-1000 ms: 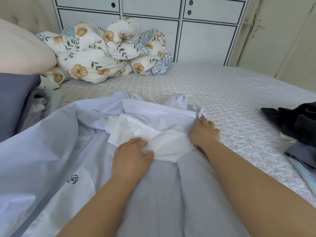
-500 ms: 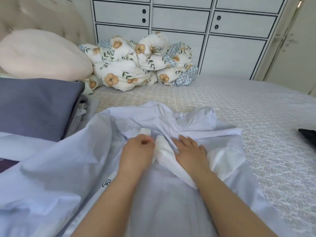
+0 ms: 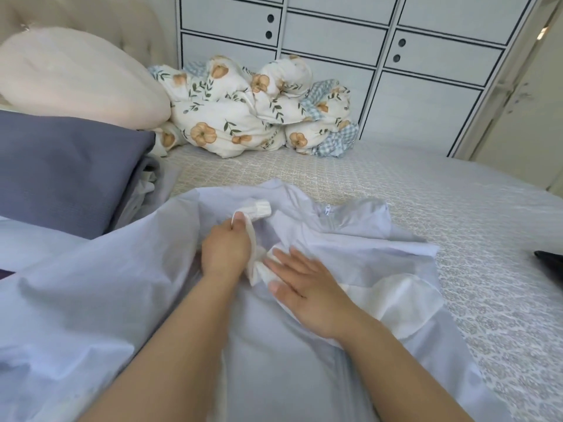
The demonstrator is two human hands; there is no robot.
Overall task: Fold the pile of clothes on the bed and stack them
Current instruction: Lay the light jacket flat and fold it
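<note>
**Pale blue garment spread on bed, both hands at its white lining**

I see the bed (image 3: 396, 193) first, with its patterned grey-white quilted cover, filling the frame from left to right. Behind its far edge stands a white cabinet with black-lined drawer fronts (image 3: 380, 56).

Next largest: the pale blue zip-front garment (image 3: 106, 284), the task's thing, spread wide over the near half of the bed and running off the near and left edges of the frame. Its zipper pull (image 3: 327, 210) shows near the collar, toward the bed's middle. A white inner lining (image 3: 393, 296) is exposed on the right side of it.

At the bed's far left corner: a cream rounded pillow (image 3: 76, 77), and a slate-blue pillow (image 3: 61, 169) in front of it. Just beside these, along the far edge, sits a bunched floral duvet with blue gingham backing (image 3: 253, 111).

At the right edge of the bed, a sliver of a dark item (image 3: 550, 258); I cannot tell what it is.

The left hand (image 3: 225, 251) is curled, pinching a narrow white strip of fabric (image 3: 254, 239) that runs from a white ribbed cuff (image 3: 259, 210) down toward the other hand. The right hand (image 3: 307, 284) lies flat, fingers straight and spread, pressing the lower end of the strip and the garment beneath.
</note>
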